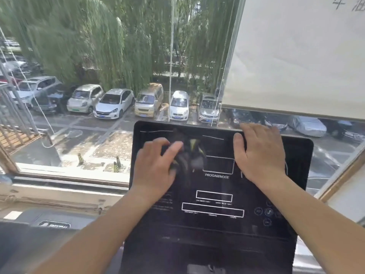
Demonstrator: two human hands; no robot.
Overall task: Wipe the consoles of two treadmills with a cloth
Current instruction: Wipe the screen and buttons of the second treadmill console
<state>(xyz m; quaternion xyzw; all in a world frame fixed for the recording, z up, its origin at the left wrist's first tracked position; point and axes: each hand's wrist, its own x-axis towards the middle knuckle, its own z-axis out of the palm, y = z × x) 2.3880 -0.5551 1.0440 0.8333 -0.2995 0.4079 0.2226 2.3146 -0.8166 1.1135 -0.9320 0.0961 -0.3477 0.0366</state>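
A black treadmill console (213, 224) with white outlined display boxes and the words PROGAM/MODE fills the lower middle of the head view. My left hand (156, 165) grips a dark cloth (189, 155) with a yellow patch, bunched and blurred, pressed against the upper left part of the console. My right hand (260, 151) lies flat on the console's upper right, its straight fingers reaching over the top edge.
A large window (98, 95) stands right behind the console, its sill (65, 173) at left. A cream roller blind (296, 56) hangs at the upper right. Part of another dark machine with a logo (54, 224) shows at the lower left.
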